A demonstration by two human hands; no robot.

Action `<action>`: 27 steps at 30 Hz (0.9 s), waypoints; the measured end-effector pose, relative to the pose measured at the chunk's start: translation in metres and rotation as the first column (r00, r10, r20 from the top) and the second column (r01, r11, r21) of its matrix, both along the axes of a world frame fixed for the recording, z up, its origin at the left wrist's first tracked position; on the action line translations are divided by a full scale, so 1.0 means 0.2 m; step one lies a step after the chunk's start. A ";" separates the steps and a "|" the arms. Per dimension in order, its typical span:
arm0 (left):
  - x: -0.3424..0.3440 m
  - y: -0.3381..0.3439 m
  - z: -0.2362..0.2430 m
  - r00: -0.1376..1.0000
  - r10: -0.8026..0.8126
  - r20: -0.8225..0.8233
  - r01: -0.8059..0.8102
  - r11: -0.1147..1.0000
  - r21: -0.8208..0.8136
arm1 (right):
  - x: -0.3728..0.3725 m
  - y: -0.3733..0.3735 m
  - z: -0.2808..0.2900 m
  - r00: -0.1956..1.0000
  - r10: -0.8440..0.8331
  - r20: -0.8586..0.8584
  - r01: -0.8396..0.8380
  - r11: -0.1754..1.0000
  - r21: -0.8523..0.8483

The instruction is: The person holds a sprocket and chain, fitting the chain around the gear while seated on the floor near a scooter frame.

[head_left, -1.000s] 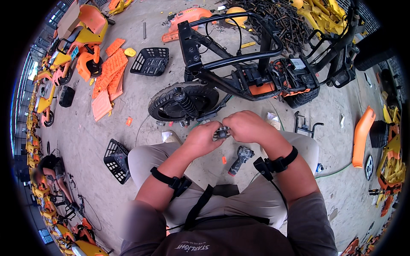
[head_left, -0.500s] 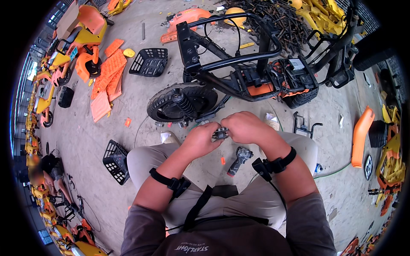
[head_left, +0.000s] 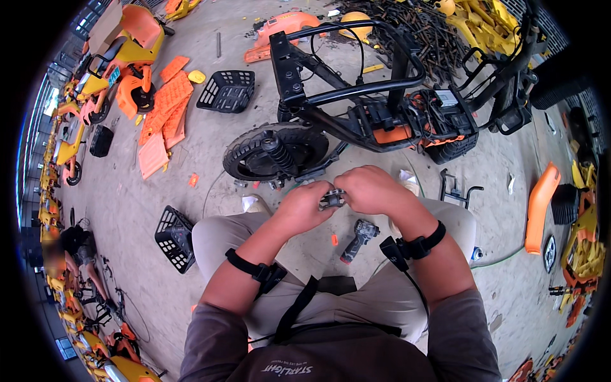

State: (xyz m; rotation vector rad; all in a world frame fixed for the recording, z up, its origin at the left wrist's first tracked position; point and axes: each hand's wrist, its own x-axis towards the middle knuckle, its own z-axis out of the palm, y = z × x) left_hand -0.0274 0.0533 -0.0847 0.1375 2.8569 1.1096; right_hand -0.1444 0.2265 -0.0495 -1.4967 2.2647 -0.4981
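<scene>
As the bare left hand [head_left: 305, 207] and bare right hand [head_left: 364, 190] pinch a small dark metal part [head_left: 331, 199] nearside and right of the black rubber-tyred wheel [head_left: 253, 156], fingers closed around it, one slipping grip could drop it!

Only clearly legible print: white lettering [head_left: 286, 368] on the chest of the wearer's dark shirt [head_left: 363, 356], one large line plus a much smaller one (upside down from this view). Small line too fine to make out. Pale rectangular label [head_left: 447, 97] on the electrics in the black scooter frame [head_left: 359, 91]: print too small to read. Teal plate [head_left: 114, 77] with light marks on a yellow-orange scooter [head_left: 94, 84] at upper left: characters not resolvable. Power driver [head_left: 361, 239] on the floor: can't tell whether the body carries any markings.
</scene>
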 end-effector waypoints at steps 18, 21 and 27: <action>-0.01 0.01 0.00 1.000 -0.007 0.012 0.007 1.000 0.007 | -0.01 0.02 -0.01 1.000 -0.009 -0.006 0.009 1.000 0.003; -0.02 0.01 -0.02 0.999 -0.016 -0.027 0.017 1.000 0.005 | -0.01 0.01 -0.01 1.000 -0.002 -0.005 0.002 1.000 0.004; 0.02 -0.01 -0.01 0.998 0.009 -0.065 -0.008 1.000 0.011 | 0.00 -0.01 -0.02 0.999 0.033 -0.032 -0.034 0.999 -0.033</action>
